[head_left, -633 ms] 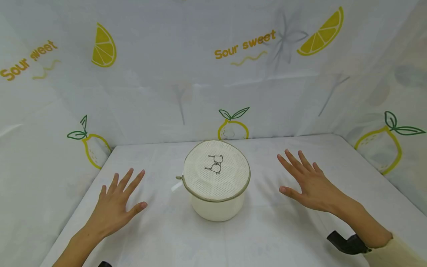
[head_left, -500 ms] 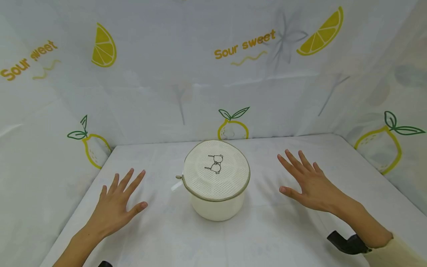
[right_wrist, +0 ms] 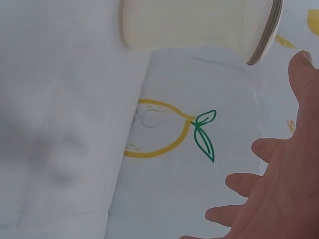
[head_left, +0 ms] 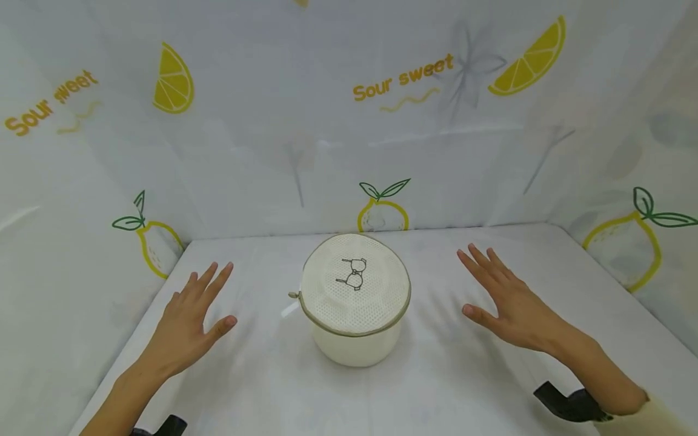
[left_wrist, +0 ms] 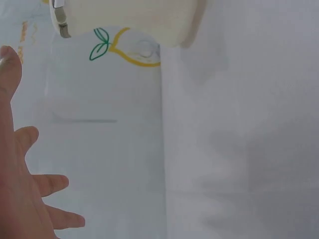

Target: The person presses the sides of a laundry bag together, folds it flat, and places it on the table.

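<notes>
Tub [head_left: 357,350] upright on table [head_left: 305,402], near middle; lid [head_left: 355,290] on top, pull [head_left: 294,295] at lid's left rim. Left hand [head_left: 188,321] over table, left of tub, apart from it. Right hand [head_left: 504,303] over table, right of tub, also apart; tub between the two. Back wall [head_left: 245,163] rises at table's far edge. Middle lemon [head_left: 383,217] on back wall, behind tub; left lemon [head_left: 160,249] beyond left hand, right lemon [head_left: 623,251] beyond right hand
</notes>
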Tool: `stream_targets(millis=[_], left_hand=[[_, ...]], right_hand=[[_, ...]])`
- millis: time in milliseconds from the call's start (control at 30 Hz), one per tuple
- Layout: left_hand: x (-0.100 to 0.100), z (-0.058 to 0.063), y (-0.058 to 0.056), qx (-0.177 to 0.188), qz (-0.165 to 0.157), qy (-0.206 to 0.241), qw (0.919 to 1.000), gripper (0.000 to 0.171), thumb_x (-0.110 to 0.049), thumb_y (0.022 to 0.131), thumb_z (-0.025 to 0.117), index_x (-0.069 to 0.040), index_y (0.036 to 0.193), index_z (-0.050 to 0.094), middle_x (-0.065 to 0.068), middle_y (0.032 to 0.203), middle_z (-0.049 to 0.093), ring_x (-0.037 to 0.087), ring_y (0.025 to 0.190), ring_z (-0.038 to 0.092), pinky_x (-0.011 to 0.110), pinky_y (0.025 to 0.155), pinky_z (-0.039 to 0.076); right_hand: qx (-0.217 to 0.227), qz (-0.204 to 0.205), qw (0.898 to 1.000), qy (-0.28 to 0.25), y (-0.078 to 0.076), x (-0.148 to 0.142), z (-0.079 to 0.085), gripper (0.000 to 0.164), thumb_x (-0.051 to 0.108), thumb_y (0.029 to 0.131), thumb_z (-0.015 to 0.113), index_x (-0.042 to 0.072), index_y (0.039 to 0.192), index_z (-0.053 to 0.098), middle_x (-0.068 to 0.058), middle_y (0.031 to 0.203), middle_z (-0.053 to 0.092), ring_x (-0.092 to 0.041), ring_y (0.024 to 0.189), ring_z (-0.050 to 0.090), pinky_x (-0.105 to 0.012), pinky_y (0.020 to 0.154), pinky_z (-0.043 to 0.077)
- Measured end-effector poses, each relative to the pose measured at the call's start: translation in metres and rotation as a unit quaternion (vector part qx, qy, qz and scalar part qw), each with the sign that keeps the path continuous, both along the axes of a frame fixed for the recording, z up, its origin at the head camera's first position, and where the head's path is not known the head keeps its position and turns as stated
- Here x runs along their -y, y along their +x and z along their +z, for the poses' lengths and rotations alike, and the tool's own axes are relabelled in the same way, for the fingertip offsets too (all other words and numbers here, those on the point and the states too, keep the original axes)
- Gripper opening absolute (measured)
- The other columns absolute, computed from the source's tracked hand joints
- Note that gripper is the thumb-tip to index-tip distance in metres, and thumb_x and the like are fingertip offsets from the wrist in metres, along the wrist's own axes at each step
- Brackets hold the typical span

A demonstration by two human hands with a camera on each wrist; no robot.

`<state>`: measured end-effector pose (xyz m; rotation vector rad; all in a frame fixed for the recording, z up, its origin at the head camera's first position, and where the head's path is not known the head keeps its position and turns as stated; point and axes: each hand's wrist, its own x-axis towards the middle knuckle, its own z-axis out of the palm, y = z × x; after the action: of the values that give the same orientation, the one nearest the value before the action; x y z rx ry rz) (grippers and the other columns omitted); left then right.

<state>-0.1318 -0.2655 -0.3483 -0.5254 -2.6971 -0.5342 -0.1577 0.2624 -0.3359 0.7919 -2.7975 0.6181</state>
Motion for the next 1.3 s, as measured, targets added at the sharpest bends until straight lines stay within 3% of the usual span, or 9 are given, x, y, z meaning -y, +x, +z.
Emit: stream_targets(millis=[133,267,433,633,967,1300], left_hand=[[-0.006,0.003,-0.003,-0.001,-0.019,0.030,0.9994,0.079,-0.048,0.089,0.062,-0.029,0.154,0.020,0.016,0.153,0.027,0.057,0.131,0.024,0.077,0.089,0.022],[-0.016,0.003,-0.007,0.005,-0.043,0.075,0.9963,0.079,-0.049,0.091,0.060,-0.027,0.154,0.019,0.013,0.155,0.025,0.051,0.135,0.020,0.074,0.093,0.022],[-0.031,0.003,-0.011,0.019,-0.076,0.132,0.9882,0.078,-0.051,0.092,0.056,-0.027,0.155,0.016,0.004,0.157,0.020,0.043,0.140,0.014,0.070,0.099,0.018],[-0.044,0.005,-0.011,0.035,-0.107,0.194,0.9744,0.075,-0.060,0.093,0.046,-0.028,0.154,0.015,-0.005,0.158,0.016,0.031,0.142,0.016,0.068,0.102,0.017],[-0.063,0.008,-0.013,0.062,-0.132,0.246,0.9583,0.072,-0.063,0.094,0.040,-0.031,0.154,0.016,-0.002,0.157,0.019,0.035,0.139,0.022,0.068,0.099,0.022],[-0.084,0.004,-0.019,0.077,-0.147,0.250,0.9540,0.073,-0.067,0.092,0.038,-0.032,0.153,0.018,-0.005,0.157,0.020,0.029,0.140,0.022,0.063,0.096,0.031]], right_hand=[[0.012,0.010,0.999,-0.030,0.002,0.004,0.003,0.083,0.032,0.091,0.065,0.027,0.155,0.012,-0.001,0.160,0.008,-0.031,0.144,0.002,-0.076,0.089,0.022],[0.027,0.031,0.997,-0.069,0.001,0.008,0.004,0.080,0.026,0.092,0.063,0.027,0.155,0.013,0.003,0.159,0.011,-0.029,0.144,0.009,-0.071,0.094,0.024],[0.038,0.067,0.990,-0.116,-0.006,0.016,0.005,0.074,0.017,0.095,0.059,0.025,0.155,0.015,0.005,0.158,0.017,-0.021,0.142,0.018,-0.063,0.100,0.027],[0.036,0.105,0.981,-0.158,-0.009,0.029,0.003,0.067,0.019,0.099,0.052,0.022,0.155,0.015,0.002,0.152,0.032,-0.024,0.133,0.038,-0.052,0.094,0.042],[0.057,0.118,0.972,-0.196,-0.009,0.046,0.005,0.069,0.016,0.098,0.053,0.025,0.155,0.013,0.001,0.147,0.039,-0.028,0.124,0.049,-0.041,0.088,0.049],[0.087,0.123,0.967,-0.204,-0.009,0.057,0.005,0.074,0.017,0.097,0.056,0.030,0.154,0.011,0.001,0.146,0.040,-0.025,0.122,0.050,-0.044,0.087,0.049]])
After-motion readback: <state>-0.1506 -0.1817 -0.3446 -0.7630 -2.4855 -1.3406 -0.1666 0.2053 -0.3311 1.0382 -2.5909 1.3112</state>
